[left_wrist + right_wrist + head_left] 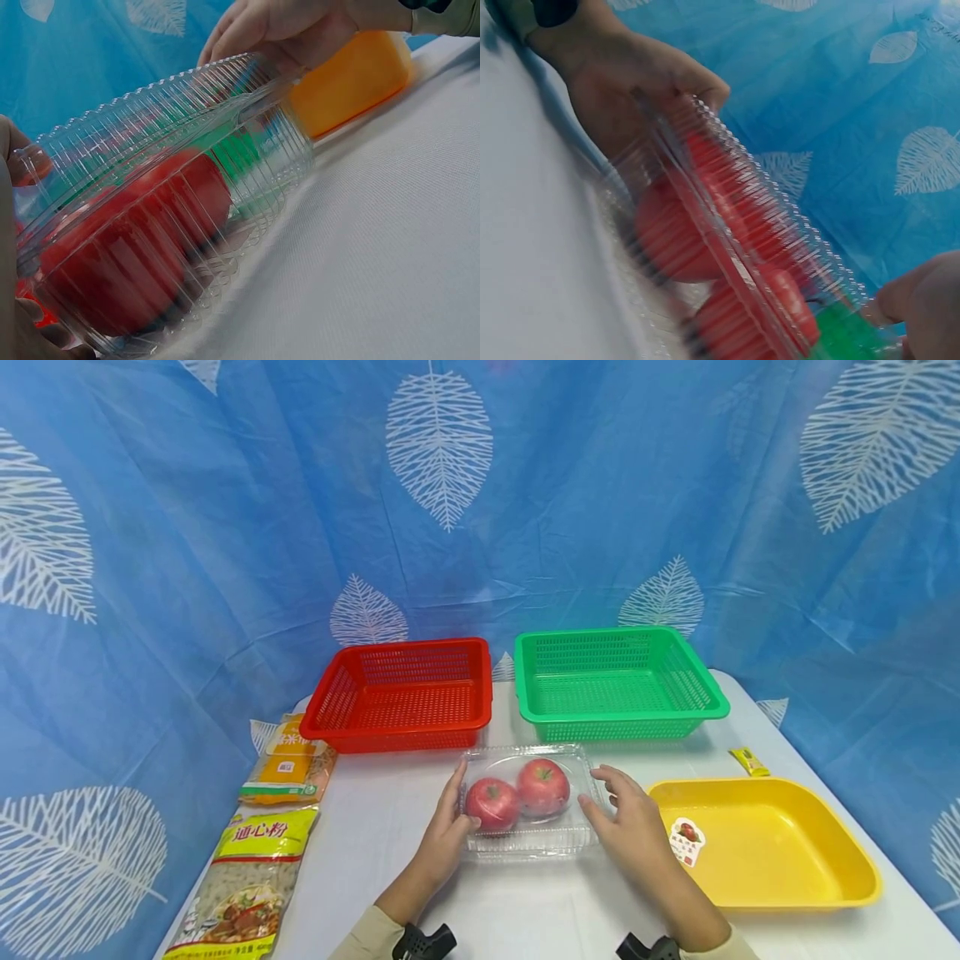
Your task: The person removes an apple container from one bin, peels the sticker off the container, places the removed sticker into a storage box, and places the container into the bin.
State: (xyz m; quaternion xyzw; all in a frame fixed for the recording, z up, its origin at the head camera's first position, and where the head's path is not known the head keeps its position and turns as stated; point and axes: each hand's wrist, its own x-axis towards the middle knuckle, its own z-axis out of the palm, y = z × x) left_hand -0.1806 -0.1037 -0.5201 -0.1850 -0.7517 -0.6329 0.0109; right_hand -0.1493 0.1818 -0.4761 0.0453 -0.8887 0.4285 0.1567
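A clear plastic box [525, 842] with a closed lid stands near the middle of the white table, holding two red apples [492, 804]. My left hand [444, 835] grips its left side, thumb over the rim. On the opposite side, my right hand [626, 822] holds the right edge between thumb and fingers. In the left wrist view the apples [124, 262] show through the ribbed wall, with the right hand [289, 30] at the far end. The right wrist view is blurred; the left hand [630, 90] is at the box's far end there.
Behind the box stand a red basket [408, 727] and a green basket [622, 727]. A yellow tub [757, 843] with an apple sticker [686, 841] is at the right, a small yellow packet [748, 762] behind it. Two food bags, one of pasta [247, 881] and one orange [288, 768], lie left.
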